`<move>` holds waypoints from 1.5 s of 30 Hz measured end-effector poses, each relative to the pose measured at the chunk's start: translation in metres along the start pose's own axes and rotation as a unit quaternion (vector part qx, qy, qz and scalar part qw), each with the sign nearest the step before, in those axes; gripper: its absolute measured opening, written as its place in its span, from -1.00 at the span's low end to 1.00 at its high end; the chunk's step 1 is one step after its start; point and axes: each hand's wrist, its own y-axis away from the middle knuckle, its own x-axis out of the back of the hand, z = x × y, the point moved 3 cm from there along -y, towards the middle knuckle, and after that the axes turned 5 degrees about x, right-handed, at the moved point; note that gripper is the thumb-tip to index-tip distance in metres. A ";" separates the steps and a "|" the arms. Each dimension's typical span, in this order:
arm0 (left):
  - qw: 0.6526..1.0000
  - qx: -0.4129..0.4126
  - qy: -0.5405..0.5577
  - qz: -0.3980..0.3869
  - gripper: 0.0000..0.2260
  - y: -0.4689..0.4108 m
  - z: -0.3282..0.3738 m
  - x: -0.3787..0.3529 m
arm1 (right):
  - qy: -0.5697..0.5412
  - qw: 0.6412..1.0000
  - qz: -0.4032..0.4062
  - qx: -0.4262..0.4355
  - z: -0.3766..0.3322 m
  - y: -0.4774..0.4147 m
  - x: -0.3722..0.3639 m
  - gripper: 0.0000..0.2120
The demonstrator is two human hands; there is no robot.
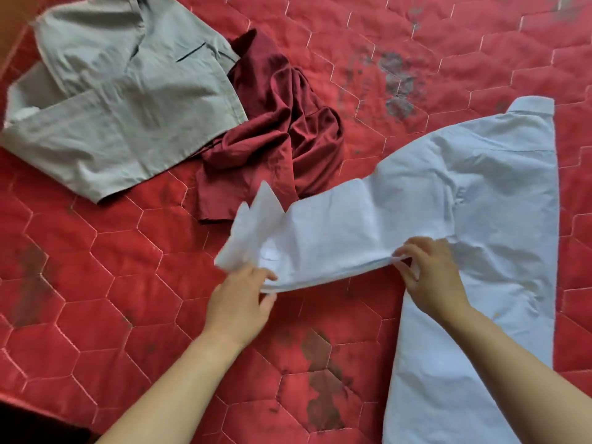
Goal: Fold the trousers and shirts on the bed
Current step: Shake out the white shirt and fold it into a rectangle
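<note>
A pale blue long-sleeved shirt (477, 225) lies on the right of the red quilted bed (105, 277), collar at the far end. Its sleeves stretch out to the left, lifted off the quilt. My left hand (240, 299) pinches the sleeves near the cuffs. My right hand (432, 274) pinches the same sleeves' near edge closer to the shirt body. Folded grey trousers (121, 100) lie at the far left. A crumpled maroon garment (282, 129) sits beside them, in the middle.
The quilt carries dark worn patches (320, 379) between my forearms and further grey marks (397, 88) at the far centre. The bed's left edge (12, 36) shows at the top left corner, and a dark gap lies at the bottom left.
</note>
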 end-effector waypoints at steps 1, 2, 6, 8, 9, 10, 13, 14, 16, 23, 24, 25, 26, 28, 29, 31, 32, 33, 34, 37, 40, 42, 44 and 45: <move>0.997 0.057 -0.005 -0.047 -0.76 0.005 -0.009 -0.016 | 0.000 1.000 -0.019 -0.013 0.002 0.004 -0.005 -0.85; 0.992 0.099 0.019 -0.070 -0.72 0.009 -0.016 -0.027 | -0.006 0.999 -0.025 -0.020 0.000 0.005 -0.009 -0.83; 0.963 0.191 0.189 0.034 -0.80 -0.001 -0.026 -0.040 | -0.039 0.999 -0.016 -0.014 -0.025 -0.012 -0.030 -0.78; 0.949 0.210 0.201 0.120 -0.76 -0.010 -0.031 -0.035 | -0.041 0.998 -0.037 0.001 -0.042 -0.019 -0.046 -0.73; 0.948 0.209 0.188 0.152 -0.72 -0.013 -0.033 -0.033 | -0.041 0.998 -0.052 0.010 -0.051 -0.022 -0.055 -0.70; 0.949 0.199 0.178 0.166 -0.69 -0.017 -0.035 -0.030 | -0.043 0.997 -0.070 0.014 -0.059 -0.023 -0.064 -0.67; 0.979 0.120 0.141 0.084 -0.65 -0.027 -0.034 -0.033 | -0.054 0.990 -0.130 0.013 -0.082 -0.020 -0.095 -0.68; 0.990 0.080 0.101 0.056 -0.70 -0.028 -0.032 -0.037 | -0.050 0.989 -0.137 0.021 -0.089 -0.017 -0.103 -0.69; 0.995 0.051 0.059 0.059 -0.91 -0.025 -0.034 -0.040 | -0.028 0.991 -0.130 0.027 -0.095 -0.012 -0.114 -0.66; 0.860 0.378 0.307 0.153 -0.94 0.022 -0.103 -0.056 | 0.022 0.991 -0.123 0.041 -0.087 0.005 -0.123 -0.46; 0.859 0.395 0.303 0.116 -0.94 0.029 -0.110 -0.063 | 0.025 0.991 -0.124 0.045 -0.087 0.006 -0.124 -0.46; 0.865 0.402 0.288 0.081 -0.93 0.034 -0.114 -0.068 | 0.025 0.991 -0.122 0.043 -0.086 0.007 -0.125 -0.46; 0.871 0.405 0.270 0.063 -0.87 0.036 -0.117 -0.072 | 0.024 0.992 -0.119 0.039 -0.087 0.007 -0.125 -0.46; 0.873 0.405 0.257 0.087 -0.68 0.032 -0.122 -0.070 | 0.022 0.993 -0.115 0.031 -0.088 0.006 -0.127 -0.45; 0.874 0.399 0.255 0.108 -0.60 0.026 -0.122 -0.067 | 0.021 0.993 -0.115 0.026 -0.088 0.005 -0.127 -0.45; 0.879 0.387 0.251 0.123 -0.46 0.011 -0.118 -0.062 | 0.012 0.993 -0.112 0.016 -0.087 0.004 -0.127 -0.45; 0.881 0.383 0.254 0.114 -0.40 0.003 -0.115 -0.061 | 0.006 0.994 -0.108 0.013 -0.086 0.004 -0.126 -0.45; 0.881 0.378 0.264 0.102 -0.36 -0.003 -0.111 -0.062 | -0.001 0.995 -0.104 0.011 -0.085 0.004 -0.123 -0.44; 0.879 0.374 0.281 0.089 -0.34 -0.008 -0.107 -0.063 | -0.010 0.995 -0.098 0.009 -0.083 0.005 -0.120 -0.43; 0.873 0.344 0.338 0.080 -0.54 -0.015 -0.090 -0.063 | -0.033 0.996 -0.077 -0.005 -0.070 0.010 -0.104 -0.42; 0.872 0.272 0.397 0.085 -0.90 -0.020 -0.061 -0.053 | -0.065 0.997 -0.040 -0.027 -0.049 0.021 -0.078 -0.47; 0.872 0.228 0.422 0.092 -0.85 -0.022 -0.034 -0.038 | -0.089 0.995 -0.024 -0.043 -0.031 0.030 -0.056 -0.49; 0.890 0.170 0.405 0.121 -0.82 -0.023 0.000 -0.018 | -0.093 0.993 -0.018 -0.063 -0.009 0.040 -0.034 -0.49; 0.900 0.132 0.393 0.135 -0.84 -0.023 0.020 -0.007 | -0.095 0.992 -0.018 -0.079 0.003 0.046 -0.021 -0.50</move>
